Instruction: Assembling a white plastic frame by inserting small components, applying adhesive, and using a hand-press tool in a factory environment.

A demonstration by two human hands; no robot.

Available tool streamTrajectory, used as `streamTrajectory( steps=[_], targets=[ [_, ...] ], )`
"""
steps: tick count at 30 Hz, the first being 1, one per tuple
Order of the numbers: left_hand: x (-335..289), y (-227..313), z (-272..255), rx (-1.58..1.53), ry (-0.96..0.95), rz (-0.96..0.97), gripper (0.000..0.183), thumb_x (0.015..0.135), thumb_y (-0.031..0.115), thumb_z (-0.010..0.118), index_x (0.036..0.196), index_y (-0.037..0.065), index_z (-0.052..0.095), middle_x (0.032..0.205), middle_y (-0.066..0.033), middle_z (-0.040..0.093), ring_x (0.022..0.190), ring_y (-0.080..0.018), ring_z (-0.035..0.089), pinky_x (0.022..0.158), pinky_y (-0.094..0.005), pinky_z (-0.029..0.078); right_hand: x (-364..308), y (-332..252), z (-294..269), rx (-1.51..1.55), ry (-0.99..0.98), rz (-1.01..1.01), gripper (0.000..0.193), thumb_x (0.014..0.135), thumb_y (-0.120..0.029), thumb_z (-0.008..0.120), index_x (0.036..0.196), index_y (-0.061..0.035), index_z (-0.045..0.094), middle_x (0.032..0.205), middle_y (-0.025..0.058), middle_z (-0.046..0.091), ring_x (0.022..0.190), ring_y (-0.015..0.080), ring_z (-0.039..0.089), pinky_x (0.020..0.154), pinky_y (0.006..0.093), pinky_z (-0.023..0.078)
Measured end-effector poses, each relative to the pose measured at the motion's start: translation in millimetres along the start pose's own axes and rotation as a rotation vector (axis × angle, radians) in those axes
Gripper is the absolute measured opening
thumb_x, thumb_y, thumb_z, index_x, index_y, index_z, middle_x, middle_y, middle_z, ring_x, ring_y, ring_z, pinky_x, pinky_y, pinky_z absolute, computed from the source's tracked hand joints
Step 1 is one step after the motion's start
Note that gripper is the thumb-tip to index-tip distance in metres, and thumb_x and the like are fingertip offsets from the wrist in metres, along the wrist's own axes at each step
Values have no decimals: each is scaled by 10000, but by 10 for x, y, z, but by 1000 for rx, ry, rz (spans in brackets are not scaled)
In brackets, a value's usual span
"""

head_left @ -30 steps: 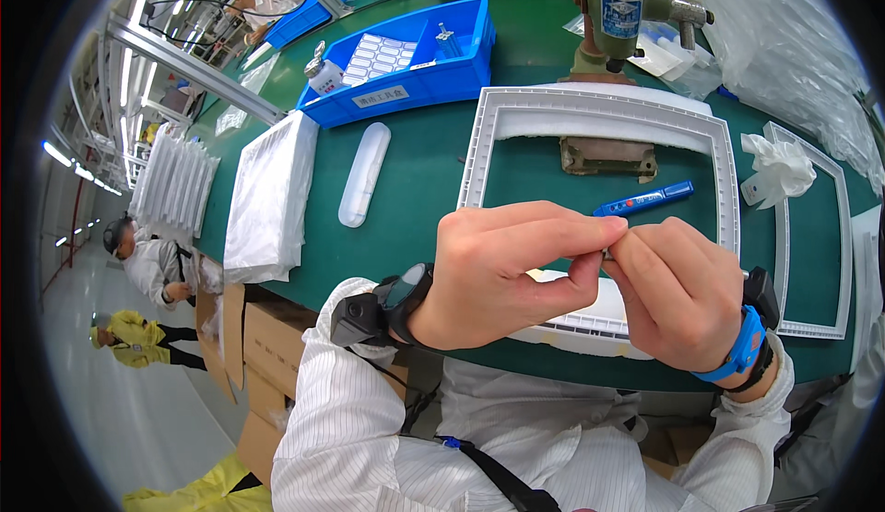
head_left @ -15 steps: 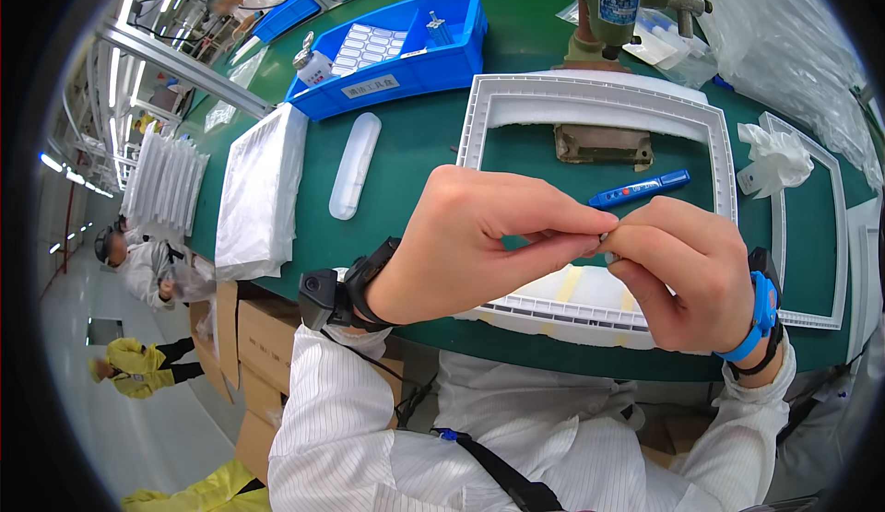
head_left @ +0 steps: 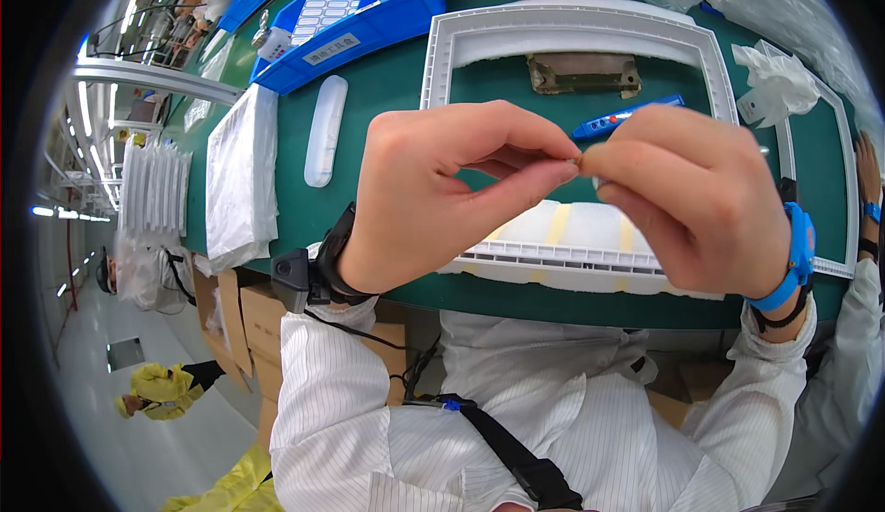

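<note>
Over a white rectangular frame (head_left: 436, 60) on the green table, my left hand (head_left: 433, 194) and my right hand (head_left: 705, 194) meet fingertip to fingertip. Each is closed in a thumb-and-finger pinch. Something tiny shows between the tips, too small to name; I cannot tell which hand bears it. A blue pen-shaped tool (head_left: 599, 126) with a red dot lies inside the frame, partly behind my right hand. White foam with yellowish tape strips (head_left: 595, 223) lies along the frame's near side, under my hands.
A blue bin (head_left: 364, 48) with small parts stands at the far left, near a translucent long case (head_left: 325, 134) and a white wrapped stack (head_left: 241, 180). Crumpled white material (head_left: 779, 86) sits on a second frame (head_left: 841, 162) at right. Another person's hand (head_left: 867, 176) rests at the right edge.
The view has shifted, so table things sit higher and mostly farther left. My hands remain pinched together, with my right hand turned more over the blue tool. Another person's hand has appeared at right.
</note>
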State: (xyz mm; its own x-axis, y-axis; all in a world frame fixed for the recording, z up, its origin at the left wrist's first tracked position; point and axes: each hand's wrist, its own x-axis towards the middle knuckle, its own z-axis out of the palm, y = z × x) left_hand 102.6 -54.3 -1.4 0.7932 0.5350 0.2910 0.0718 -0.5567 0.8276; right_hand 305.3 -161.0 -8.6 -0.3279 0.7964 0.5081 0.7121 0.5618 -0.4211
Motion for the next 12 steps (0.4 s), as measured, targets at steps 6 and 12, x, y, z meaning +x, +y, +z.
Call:
streamTrajectory(
  steps=[6, 12],
  targets=[
    [-394, -83, 396, 204, -202, 59, 128, 751, -58, 730, 866, -3, 716, 891, -111, 728, 775, -225, 720, 696, -279, 576, -239, -156, -305, -335, 119, 53, 227, 745, 75, 678, 968, 37, 665, 806, 137, 611, 659, 264, 597, 557, 314, 461],
    [-562, -101, 632, 330, -140, 5, 128, 751, -25, 748, 866, 25, 722, 950, -124, 725, 819, -228, 718, 686, -283, 584, -684, -150, -344, -272, 188, 111, 217, 823, 60, 636, 1038, 57, 670, 877, 158, 658, 676, 259, 607, 563, 307, 471]
  ],
)
